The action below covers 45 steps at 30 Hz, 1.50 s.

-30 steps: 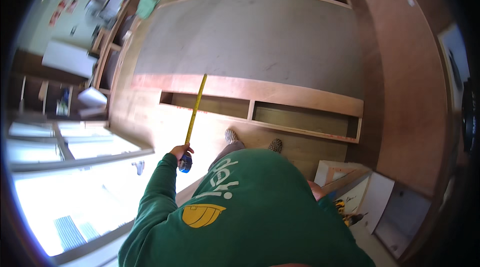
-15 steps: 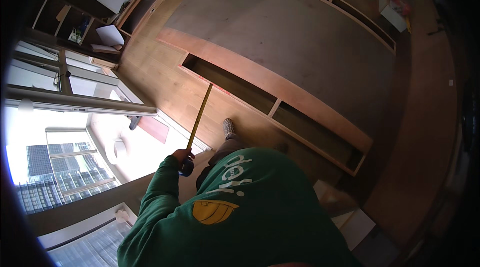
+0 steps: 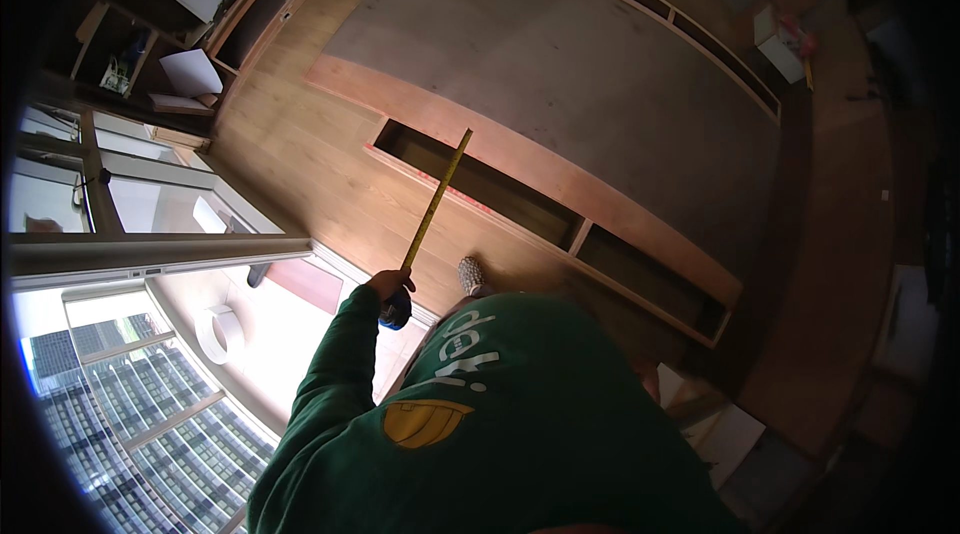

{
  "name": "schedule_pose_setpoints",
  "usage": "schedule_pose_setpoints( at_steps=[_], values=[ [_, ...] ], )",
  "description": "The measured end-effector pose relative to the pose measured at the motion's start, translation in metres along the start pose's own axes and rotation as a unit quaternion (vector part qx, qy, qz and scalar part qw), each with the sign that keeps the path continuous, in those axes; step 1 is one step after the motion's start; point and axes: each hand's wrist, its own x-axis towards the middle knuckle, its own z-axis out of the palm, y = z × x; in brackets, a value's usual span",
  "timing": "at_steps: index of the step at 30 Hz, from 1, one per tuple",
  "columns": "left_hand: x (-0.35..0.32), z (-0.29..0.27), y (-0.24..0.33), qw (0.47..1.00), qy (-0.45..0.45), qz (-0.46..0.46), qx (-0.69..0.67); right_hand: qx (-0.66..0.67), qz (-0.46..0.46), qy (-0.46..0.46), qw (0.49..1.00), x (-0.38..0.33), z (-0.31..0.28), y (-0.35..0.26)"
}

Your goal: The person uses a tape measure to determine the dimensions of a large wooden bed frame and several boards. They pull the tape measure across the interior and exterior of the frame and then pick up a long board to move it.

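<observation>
My left hand [image 3: 390,283] is closed around a tape measure with a dark blue case [image 3: 396,309]. Its yellow blade [image 3: 437,200] runs out stiffly, up and to the right. The blade's tip overlaps the near edge of the reddish wooden band on a large low platform [image 3: 560,84], having crossed over the first open compartment [image 3: 480,179]. Whether the blade touches the wood, I cannot tell. My left arm, in a green sleeve, reaches forward. My right hand cannot be made out beside my body.
A second open compartment [image 3: 650,279] lies to the right, behind a wooden divider. My patterned shoe [image 3: 471,275] stands on the wood floor [image 3: 320,154]. At left are a sliding door frame [image 3: 160,264] and open shelving [image 3: 130,54]. A white box [image 3: 778,44] sits far right.
My left hand has moved slightly right and forward with the tape measure. The blade's tip has gone from the compartment's near rail to beyond its far side. The view has shifted a little.
</observation>
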Motion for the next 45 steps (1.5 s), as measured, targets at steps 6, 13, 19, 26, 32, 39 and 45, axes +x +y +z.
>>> schedule_pose_setpoints(
  at_steps=[6,13,19,26,32,39,45],
  values=[
    [-0.023,-0.053,0.082,0.997,-0.038,0.024,-0.057,0.189,0.033,0.034,0.981,0.098,0.025,-0.117],
    [-0.057,-0.090,0.212,0.978,-0.136,0.157,0.003,0.172,0.158,-0.442,0.866,0.224,0.227,-0.223],
    [-0.020,-0.140,0.296,0.946,-0.242,0.200,0.077,0.460,0.172,-0.304,0.816,0.241,0.401,-0.340],
    [0.020,-0.294,0.271,0.894,-0.248,0.140,0.345,0.460,0.193,0.046,0.866,0.282,0.463,-0.293],
    [-0.034,-0.502,0.235,0.824,-0.263,0.076,0.496,0.348,0.270,0.323,0.838,0.305,0.345,-0.226],
    [-0.077,-0.604,0.288,0.823,-0.238,-0.015,0.516,0.459,0.253,0.250,0.814,0.305,0.330,-0.202],
    [0.001,-0.583,0.340,0.856,-0.293,-0.057,0.421,0.641,0.258,0.093,0.717,0.297,0.532,-0.284]
  ],
)
